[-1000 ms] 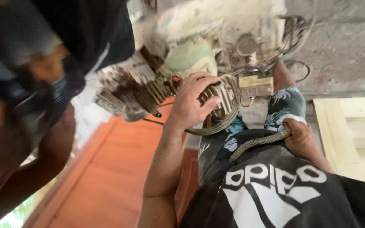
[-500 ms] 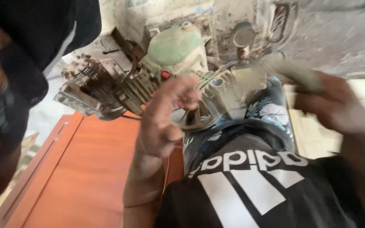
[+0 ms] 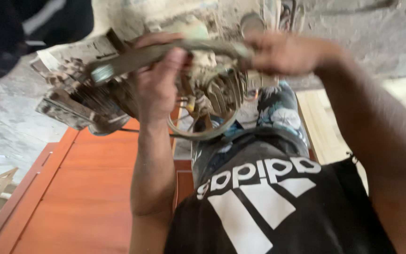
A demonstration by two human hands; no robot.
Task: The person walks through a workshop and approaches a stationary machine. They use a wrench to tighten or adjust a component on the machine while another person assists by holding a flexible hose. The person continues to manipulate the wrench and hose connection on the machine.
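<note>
Your right hand [image 3: 278, 51] has come up from your lap. A second ago it sat low by your knee on a hose; now it is raised to the top of the engine [image 3: 118, 94] and closed round one end of a long flat bar [image 3: 165, 51]. The frame is blurred, so the exact grip is hard to read.

Your left hand [image 3: 158, 82] has moved too. It was curled on the metal ring [image 3: 198, 131] under the engine; now it is clamped on the bar near its middle, fingers wrapped over it. Both hands are shut on the same bar, apart along its length.

The bar lies across the engine's top, roughly level, its round end [image 3: 102, 73] sticking out past your left hand. The engine sits in front of your knees, finned part [image 3: 224, 94] facing you, ring hanging just below it.

By the look of it, you have gone from steadying the engine to working the bar on it. An orange panel [image 3: 81, 197] lies to your left, concrete floor [image 3: 377, 42] beyond.
</note>
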